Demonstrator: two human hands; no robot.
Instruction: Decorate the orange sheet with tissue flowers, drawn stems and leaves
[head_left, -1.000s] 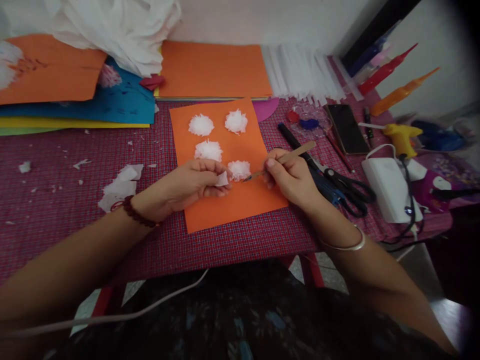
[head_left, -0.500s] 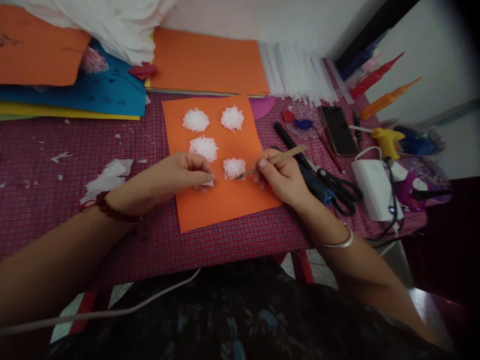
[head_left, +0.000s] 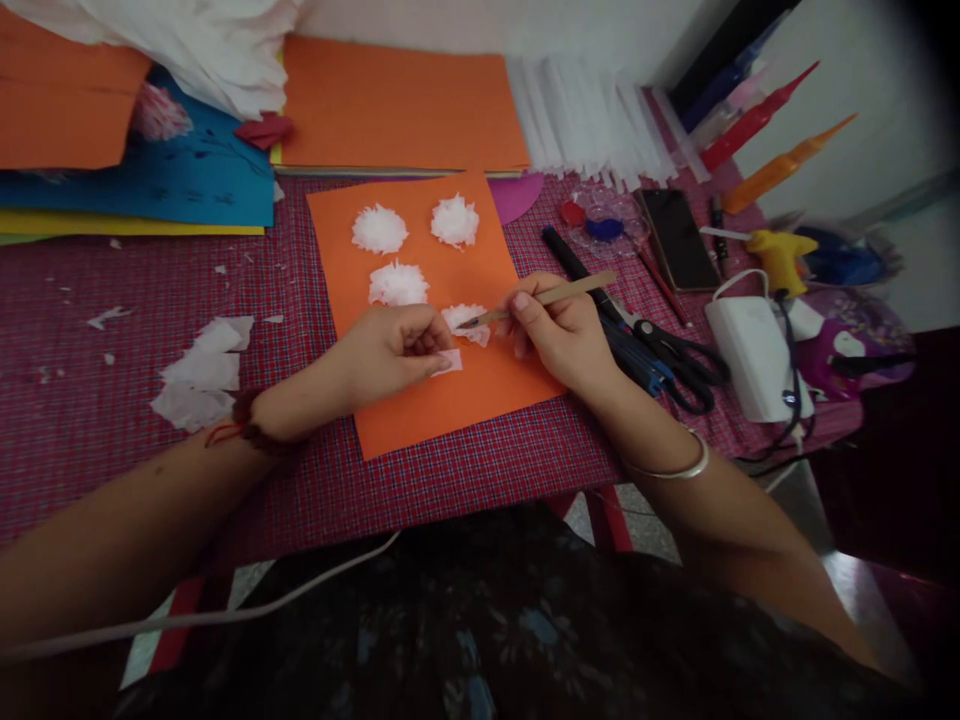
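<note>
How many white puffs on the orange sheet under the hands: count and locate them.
4: far left puff, far right puff, near left puff, and near right puff partly behind the wooden stick.

Smooth matt orange paper [head_left: 412, 415], rough white paper tufts [head_left: 379, 229], smooth wood-look stick [head_left: 577, 287], matt checked cloth [head_left: 480, 472]

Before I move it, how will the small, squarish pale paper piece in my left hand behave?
The pale paper piece is probably very light, being small and held by one end in your left hand. It looks thin, so it may bend easily. Ragged white paper scraps further left suggest it could tear.
</note>
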